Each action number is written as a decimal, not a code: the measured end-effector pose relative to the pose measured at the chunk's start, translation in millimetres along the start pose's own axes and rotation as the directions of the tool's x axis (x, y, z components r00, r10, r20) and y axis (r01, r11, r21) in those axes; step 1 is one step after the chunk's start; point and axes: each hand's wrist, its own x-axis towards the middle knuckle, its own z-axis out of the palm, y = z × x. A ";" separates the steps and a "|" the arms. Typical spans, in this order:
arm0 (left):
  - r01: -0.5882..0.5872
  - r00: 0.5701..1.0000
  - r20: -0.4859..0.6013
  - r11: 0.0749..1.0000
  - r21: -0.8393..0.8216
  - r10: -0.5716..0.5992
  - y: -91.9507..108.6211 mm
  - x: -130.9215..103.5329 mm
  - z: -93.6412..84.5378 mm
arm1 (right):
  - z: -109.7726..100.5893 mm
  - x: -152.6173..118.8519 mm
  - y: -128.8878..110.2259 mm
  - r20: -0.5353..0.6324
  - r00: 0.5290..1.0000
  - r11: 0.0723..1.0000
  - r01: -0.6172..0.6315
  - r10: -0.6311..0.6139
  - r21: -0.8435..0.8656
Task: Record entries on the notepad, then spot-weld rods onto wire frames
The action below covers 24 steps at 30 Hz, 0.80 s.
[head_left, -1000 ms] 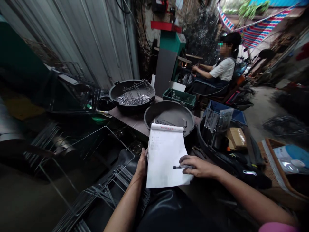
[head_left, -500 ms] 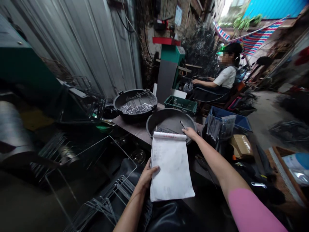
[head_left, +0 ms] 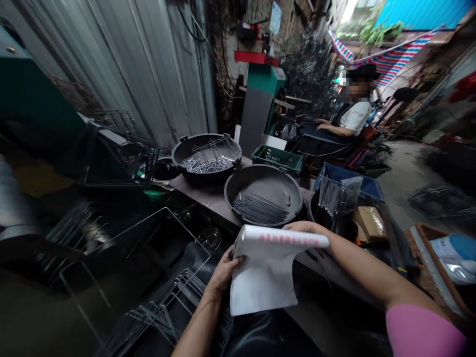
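A paper notepad (head_left: 262, 282) with its top sheets rolled over is in front of me, above my lap. Red printing runs along the roll. My left hand (head_left: 224, 270) grips its left edge, thumb on the front. My right hand (head_left: 310, 227) is at the rolled top, largely behind it; the pad bends there and the hand appears closed on it, with most fingers hidden. Just beyond, a round dark pan (head_left: 263, 173) holds many thin dark rods (head_left: 258, 208). A small pen-like object (head_left: 286, 198) lies on the right of its floor.
A second pan (head_left: 182, 163) holds short metal pieces and a wire rack. Bent wire frames (head_left: 167, 310) are at my lower left. A green crate (head_left: 277, 156), a blue bin (head_left: 366, 186) and a wicker basket (head_left: 420, 253) stand beyond and right. A seated person (head_left: 353, 119) is farther back.
My right hand has left the pen-like object in the pan and come back to the notepad's top. The pad's upper part now bends and its roll has dropped and shifted right.
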 end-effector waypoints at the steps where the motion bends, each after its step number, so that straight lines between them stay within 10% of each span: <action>1: -0.007 1.000 0.011 1.000 0.005 0.007 0.3 -0.8 0.0 | 12.3 -5.8 0.9 0.029 0.999 1.000 0.016 -0.016 -0.026; 9: -0.072 0.982 0.175 0.997 0.038 0.064 12.3 -17.4 9.9 | 88.8 -24.8 27.2 -0.233 0.935 0.940 0.199 -0.266 -0.276; 16: -0.092 0.971 0.225 0.995 0.025 0.084 12.7 -16.8 5.5 | 116.2 -9.3 48.9 -0.448 0.816 0.929 0.290 -0.366 -0.231; 24: -0.110 0.952 0.290 0.994 0.009 0.103 14.7 -17.2 3.4 | 69.4 -5.4 56.9 -0.388 0.917 0.995 -0.073 0.095 0.069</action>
